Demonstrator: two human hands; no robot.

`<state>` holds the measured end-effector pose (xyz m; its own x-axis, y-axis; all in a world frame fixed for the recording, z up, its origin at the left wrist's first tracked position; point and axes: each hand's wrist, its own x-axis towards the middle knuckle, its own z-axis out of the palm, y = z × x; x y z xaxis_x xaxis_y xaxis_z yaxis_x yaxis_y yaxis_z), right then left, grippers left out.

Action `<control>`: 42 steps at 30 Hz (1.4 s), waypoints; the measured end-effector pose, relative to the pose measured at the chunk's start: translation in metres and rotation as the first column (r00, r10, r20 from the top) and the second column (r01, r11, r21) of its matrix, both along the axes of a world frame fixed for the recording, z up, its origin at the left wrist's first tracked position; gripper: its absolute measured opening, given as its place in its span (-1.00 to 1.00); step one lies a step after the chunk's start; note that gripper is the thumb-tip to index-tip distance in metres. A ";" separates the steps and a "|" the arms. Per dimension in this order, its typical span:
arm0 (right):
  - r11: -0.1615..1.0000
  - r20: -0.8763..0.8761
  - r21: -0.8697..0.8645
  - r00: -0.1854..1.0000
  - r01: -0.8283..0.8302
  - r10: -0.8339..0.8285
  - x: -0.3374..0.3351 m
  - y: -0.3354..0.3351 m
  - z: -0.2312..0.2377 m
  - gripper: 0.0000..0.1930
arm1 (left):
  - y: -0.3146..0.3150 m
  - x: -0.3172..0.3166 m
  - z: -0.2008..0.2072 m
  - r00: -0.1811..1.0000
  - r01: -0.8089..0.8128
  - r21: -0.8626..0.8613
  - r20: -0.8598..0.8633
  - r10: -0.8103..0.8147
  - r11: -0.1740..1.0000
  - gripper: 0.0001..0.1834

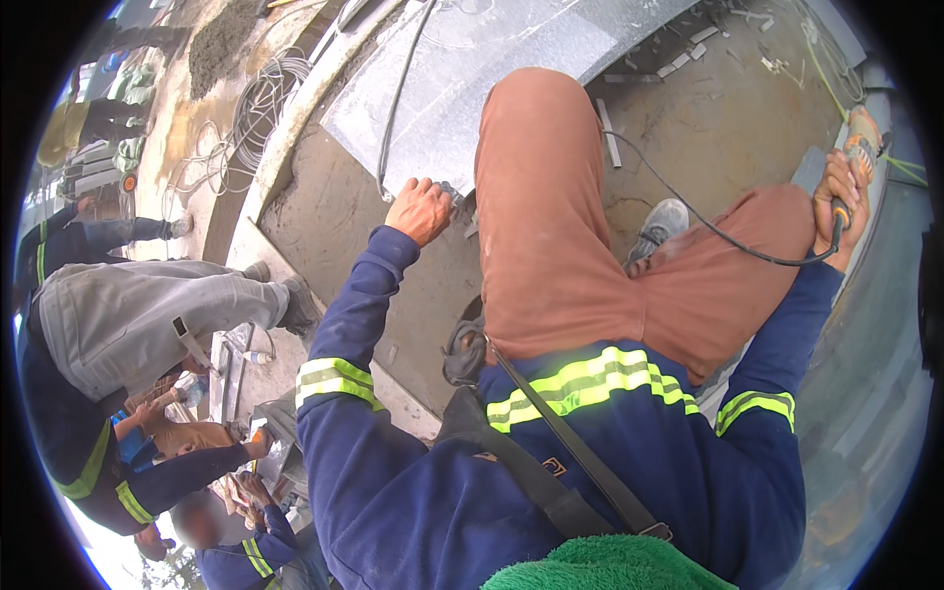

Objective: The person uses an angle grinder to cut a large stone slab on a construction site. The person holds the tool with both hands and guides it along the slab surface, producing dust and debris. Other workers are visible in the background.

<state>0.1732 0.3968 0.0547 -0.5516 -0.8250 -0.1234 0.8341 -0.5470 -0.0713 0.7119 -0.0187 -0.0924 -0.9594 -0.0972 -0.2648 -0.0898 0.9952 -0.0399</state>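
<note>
My right hand is wrapped round the grip of an orange-and-grey handheld power tool, held upright beside my right knee. From the tool's lower end a black cable loops across my right leg and runs behind my left knee. At the near corner of a large grey stone slab, my left hand is closed, knuckles up. Something small and dark shows at its fingers, too hidden to name. A second dark cable crosses the slab and ends beside that hand.
Narrow light strips and offcuts lie on the dusty floor at the far right. A coil of grey cable rests at the far left. Several co-workers are on the left, one in grey trousers. A curved grey panel stands on my right.
</note>
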 end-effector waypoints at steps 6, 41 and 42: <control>1.000 0.026 0.008 1.000 -0.013 0.013 0.003 -0.004 0.003 -0.88 | -0.016 0.009 -0.010 0.993 -0.008 0.021 -0.120 0.010 1.000 -0.85; 0.998 0.053 -0.048 0.997 -0.052 0.054 0.003 -0.006 0.004 -0.89 | -0.013 0.010 -0.002 0.999 0.018 0.079 -0.048 -0.015 0.997 -0.83; 0.996 0.052 -0.060 0.997 -0.059 0.062 0.005 -0.004 0.004 -0.89 | -0.013 0.013 -0.005 0.998 0.013 0.088 -0.068 -0.007 0.996 -0.83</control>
